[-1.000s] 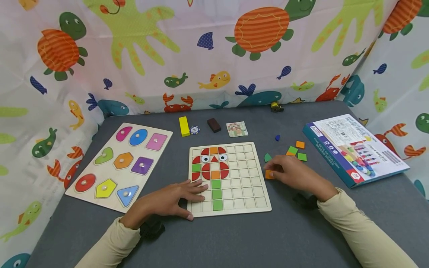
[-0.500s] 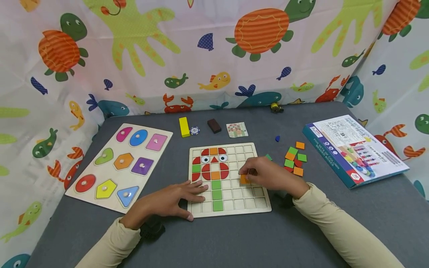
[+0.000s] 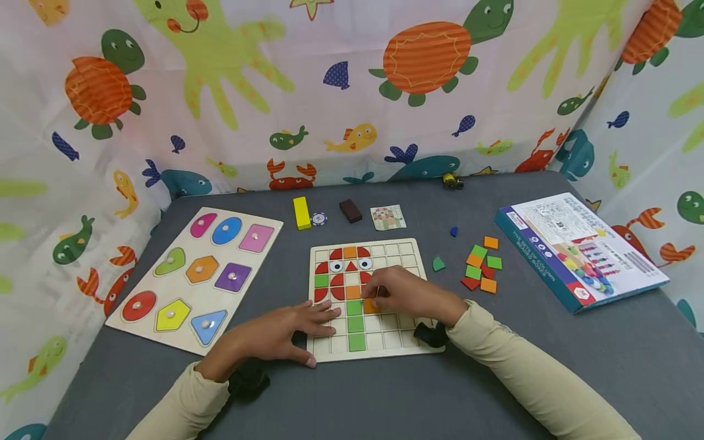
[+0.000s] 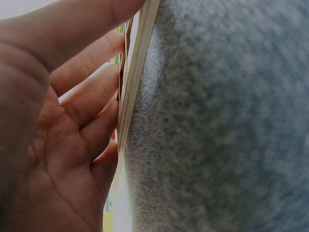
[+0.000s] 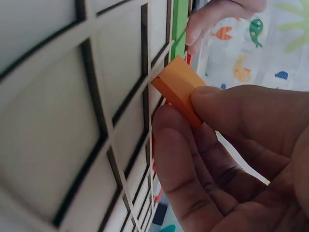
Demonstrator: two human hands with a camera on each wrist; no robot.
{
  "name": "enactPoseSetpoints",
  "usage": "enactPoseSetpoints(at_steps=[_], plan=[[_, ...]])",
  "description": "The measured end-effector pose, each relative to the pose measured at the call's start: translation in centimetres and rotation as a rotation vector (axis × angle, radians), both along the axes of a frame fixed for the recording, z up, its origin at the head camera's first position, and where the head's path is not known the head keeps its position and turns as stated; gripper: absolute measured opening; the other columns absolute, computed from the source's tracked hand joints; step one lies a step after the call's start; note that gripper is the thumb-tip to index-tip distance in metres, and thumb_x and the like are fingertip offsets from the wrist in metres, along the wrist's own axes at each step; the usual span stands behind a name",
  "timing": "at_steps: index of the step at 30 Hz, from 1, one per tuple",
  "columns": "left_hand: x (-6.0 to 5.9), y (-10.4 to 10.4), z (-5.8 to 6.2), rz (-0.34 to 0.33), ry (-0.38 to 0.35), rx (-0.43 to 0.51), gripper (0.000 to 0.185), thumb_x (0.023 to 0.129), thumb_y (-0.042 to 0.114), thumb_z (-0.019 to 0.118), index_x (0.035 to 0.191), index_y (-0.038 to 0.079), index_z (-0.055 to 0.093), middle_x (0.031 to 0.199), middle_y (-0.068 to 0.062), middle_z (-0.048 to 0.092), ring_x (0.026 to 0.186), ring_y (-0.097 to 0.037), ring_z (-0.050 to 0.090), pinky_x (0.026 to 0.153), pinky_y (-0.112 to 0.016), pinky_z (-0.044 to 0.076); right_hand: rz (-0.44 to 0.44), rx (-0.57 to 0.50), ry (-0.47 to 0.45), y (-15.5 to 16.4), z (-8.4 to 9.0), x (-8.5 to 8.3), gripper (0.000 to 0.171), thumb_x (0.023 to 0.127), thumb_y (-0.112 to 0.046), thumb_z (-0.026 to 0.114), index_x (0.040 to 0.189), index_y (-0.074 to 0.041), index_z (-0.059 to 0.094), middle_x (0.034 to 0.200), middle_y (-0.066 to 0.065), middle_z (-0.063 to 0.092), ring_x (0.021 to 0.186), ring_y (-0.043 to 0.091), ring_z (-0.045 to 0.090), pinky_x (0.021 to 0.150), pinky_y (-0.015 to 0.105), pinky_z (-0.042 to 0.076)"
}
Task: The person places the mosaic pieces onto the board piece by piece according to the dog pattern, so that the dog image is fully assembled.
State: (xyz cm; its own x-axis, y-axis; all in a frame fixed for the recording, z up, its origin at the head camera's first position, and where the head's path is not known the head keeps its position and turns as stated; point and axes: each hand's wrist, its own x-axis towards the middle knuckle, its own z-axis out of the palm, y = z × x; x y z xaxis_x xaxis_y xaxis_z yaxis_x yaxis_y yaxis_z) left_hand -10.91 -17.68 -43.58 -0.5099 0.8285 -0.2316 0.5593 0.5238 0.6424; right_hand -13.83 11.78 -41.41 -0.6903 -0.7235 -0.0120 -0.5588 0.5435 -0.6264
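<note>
Right hand (image 3: 404,294) moved orange tile (image 3: 371,305) over grid board (image 3: 409,255).

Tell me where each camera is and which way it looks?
Head: up on the person's head, looking down at the grid board, both hands and sleeves.
Left wrist: under the left hand, looking along the board's edge; palm and fingers show.
Right wrist: by the right hand, facing the board; fingers pinch an orange tile.
Shared: the head and right wrist views both show that tile.
</note>
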Motion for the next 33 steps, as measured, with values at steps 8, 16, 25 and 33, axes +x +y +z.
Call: enactPoseSetpoints(at_steps=[8,16,25,33], plan=[[0.3,-0.2,-0.4,0.006,-0.016,0.008,0.064,0.084,0.043,0.074,0.142,0.025,0.053,0.155,0.012,0.03,0.146,-0.018,0.013,0.113,-0.051,0.021,-0.001,-0.012,0.016,-0.7,-0.4,0.2,0.012,0.088,0.0,0.068,0.096,-0.005,0.075,0.085,0.001,0.066,0.072,0.008,0.054,0.067,0.026,0.048],[0.2,0.0,0.4,-0.005,-0.009,0.019,0.064,0.084,0.039,0.075,0.141,0.021,0.053,0.155,0.01,0.031,0.146,-0.015,0.014,0.114,-0.048,0.02,-0.037,0.044,0.037,-0.9,-0.1,0.2,0.013,0.086,-0.001,0.071,0.096,-0.006,0.076,0.087,-0.003,0.063,0.076,0.01,0.053,0.07,0.027,0.048],[0.1,-0.1,0.3,0.003,0.016,0.004,0.064,0.084,0.042,0.075,0.141,0.022,0.054,0.155,0.009,0.032,0.146,-0.015,0.014,0.113,-0.048,0.021,-0.096,0.027,0.043,1.3,0.9,0.0,0.015,0.088,-0.002,0.068,0.1,-0.005,0.076,0.095,0.001,0.066,0.085,0.015,0.06,0.073,0.03,0.05],[0.2,-0.1,0.0,0.002,0.003,0.022,0.063,0.084,0.04,0.075,0.141,0.022,0.054,0.155,0.01,0.031,0.146,-0.014,0.014,0.114,-0.047,0.02,-0.204,-0.006,0.0,6.5,1.1,0.1,0.018,0.089,-0.002,0.068,0.106,-0.003,0.074,0.095,0.001,0.065,0.081,0.014,0.057,0.068,0.03,0.05]])
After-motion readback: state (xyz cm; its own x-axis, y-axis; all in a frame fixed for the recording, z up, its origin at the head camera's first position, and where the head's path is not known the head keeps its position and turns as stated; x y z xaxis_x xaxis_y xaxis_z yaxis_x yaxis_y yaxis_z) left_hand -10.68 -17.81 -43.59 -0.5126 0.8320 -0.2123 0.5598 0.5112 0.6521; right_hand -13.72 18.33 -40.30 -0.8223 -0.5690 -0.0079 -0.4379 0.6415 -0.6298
